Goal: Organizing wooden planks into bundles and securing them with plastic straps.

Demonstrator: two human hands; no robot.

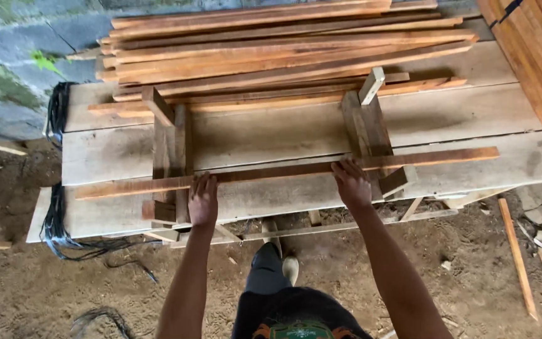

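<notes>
A long thin reddish wooden strip (271,171) lies lengthwise across two small wooden jig frames, the left jig (167,157) and the right jig (371,135), on a bench of wide grey planks (472,113). My left hand (202,201) rests palm down on the strip next to the left jig. Further right, my right hand (351,183) presses the same strip beside the right jig. Both hands have fingers laid flat over the strip's near edge.
A pile of several similar reddish strips (271,44) lies at the back of the bench. More boards (534,56) lean at the right. Black cable (54,220) hangs off the bench's left end. Dirt floor with loose sticks (517,251) lies below; my foot (290,269) stands near the bench.
</notes>
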